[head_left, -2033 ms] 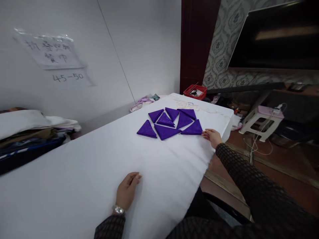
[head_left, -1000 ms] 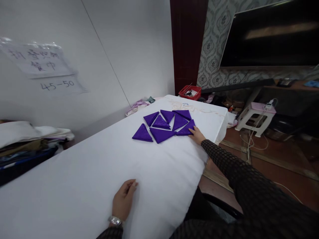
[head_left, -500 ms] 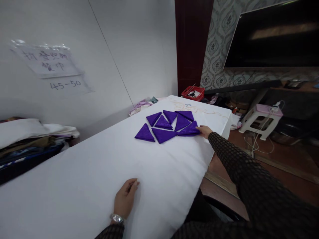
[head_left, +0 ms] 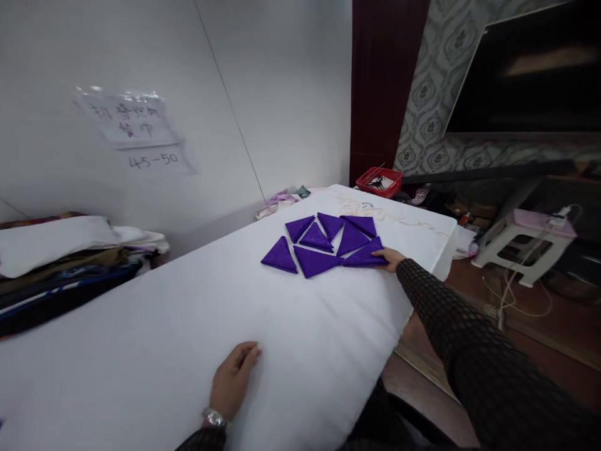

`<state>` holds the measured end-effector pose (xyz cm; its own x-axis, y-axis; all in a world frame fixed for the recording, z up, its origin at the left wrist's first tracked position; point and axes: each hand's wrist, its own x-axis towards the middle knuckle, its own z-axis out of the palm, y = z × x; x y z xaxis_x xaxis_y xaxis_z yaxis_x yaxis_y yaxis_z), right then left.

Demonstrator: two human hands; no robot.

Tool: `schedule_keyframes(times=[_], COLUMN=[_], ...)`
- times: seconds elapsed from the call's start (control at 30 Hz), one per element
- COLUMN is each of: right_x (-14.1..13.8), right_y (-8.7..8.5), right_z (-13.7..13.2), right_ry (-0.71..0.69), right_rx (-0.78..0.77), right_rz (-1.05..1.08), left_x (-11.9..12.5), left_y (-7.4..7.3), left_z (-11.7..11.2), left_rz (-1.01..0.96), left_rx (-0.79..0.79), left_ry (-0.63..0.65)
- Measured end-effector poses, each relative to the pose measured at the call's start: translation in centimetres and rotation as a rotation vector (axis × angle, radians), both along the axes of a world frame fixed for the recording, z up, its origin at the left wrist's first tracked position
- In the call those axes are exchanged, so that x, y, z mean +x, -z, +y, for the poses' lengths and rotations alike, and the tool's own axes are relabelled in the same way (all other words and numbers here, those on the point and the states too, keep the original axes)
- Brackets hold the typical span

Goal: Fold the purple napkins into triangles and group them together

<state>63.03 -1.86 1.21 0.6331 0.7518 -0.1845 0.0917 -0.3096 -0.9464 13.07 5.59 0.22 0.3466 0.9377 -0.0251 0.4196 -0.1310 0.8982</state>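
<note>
Several purple cloth napkins (head_left: 317, 261), folded into triangles, lie in a close cluster on the white-covered table (head_left: 164, 351). My right hand (head_left: 389, 259) reaches to the far right of the cluster, its fingers and thumb pinched on the right corner of the nearest right-hand napkin (head_left: 364, 255). That napkin lies flat on the cloth, its left tip against the large napkin beside it. My left hand (head_left: 233, 379) rests on the table nearer to me, fingers curled in and nothing seen in them. A silver watch is on that wrist.
A stack of folded cloths (head_left: 70, 269) stands at the left by the wall. At the far end are a red basket (head_left: 380, 181) and a crumpled lilac cloth (head_left: 279, 203). A stool (head_left: 526, 241) with a charger and cable stands right of the table.
The view has swung slightly left, so everything sits further right in the picture. My right hand keeps its hold on the napkin's corner; my left hand stays on the table.
</note>
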Motion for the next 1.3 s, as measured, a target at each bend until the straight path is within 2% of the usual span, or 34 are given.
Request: schedule_keyframes(times=[0.17, 0.27, 0.37, 0.53, 0.63, 0.73, 0.83, 0.9, 0.97, 1.07, 1.13, 1.23, 1.3], right_x=[-0.3, -0.9, -3.2, -11.3, -17.2, -22.5, -26.3, -27.9, -28.7, -27.9, -26.4, -23.5, -22.3], right_y=[-0.7, -2.0, -3.5, -4.7, -4.2, -3.3, -2.5, -2.1, -1.7, -1.1, -0.7, -1.3, -2.4], right_z=[-2.2, -3.0, -2.2, 2.5, 5.9, 8.4, 9.7, 9.9, 9.7, 8.7, 8.1, 8.0, 8.6], right_ry=[0.02, -0.006, -0.072, -0.085, -0.105, -0.068, -0.082, -0.132, -0.226, -0.434, -0.465, -0.388, -0.469], right_rx=[0.057, 0.117, 0.219, 0.42, 0.501, 0.516, 0.562, 0.572, 0.534, 0.389, 0.303, 0.38, 0.463], right_rz=[0.168, 0.23, 0.332, 0.588, 0.72, 0.775, 0.852, 0.904, 0.943, 0.913, 0.769, 0.384, 0.18], left_x=[2.0, 4.9, 8.4, 14.1, 16.7, 17.7, 17.0, 15.8, 14.2, 11.3, 9.1, 6.3, 5.0], left_y=[-1.7, -2.8, -3.3, -3.1, -3.0, -3.1, -3.6, -3.9, -4.3, -5.0, -5.7, -6.9, -7.5], left_z=[-0.4, -0.6, -0.4, -0.1, 0.3, 1.5, 3.2, 4.3, 5.3, 6.3, 6.7, 7.0, 7.1], left_rz=[-0.055, -0.122, -0.204, -0.374, -0.567, -0.827, -1.018, -1.055, -1.066, -1.058, -1.006, -0.841, -0.731], left_rx=[-0.073, -0.129, -0.183, -0.48, -0.661, -0.715, -0.682, -0.661, -0.651, -0.663, -0.671, -0.717, -0.77], left_ry=[-0.035, 0.022, 0.085, 0.159, 0.123, 0.052, -0.147, -0.298, -0.367, -0.334, -0.302, -0.199, -0.086])
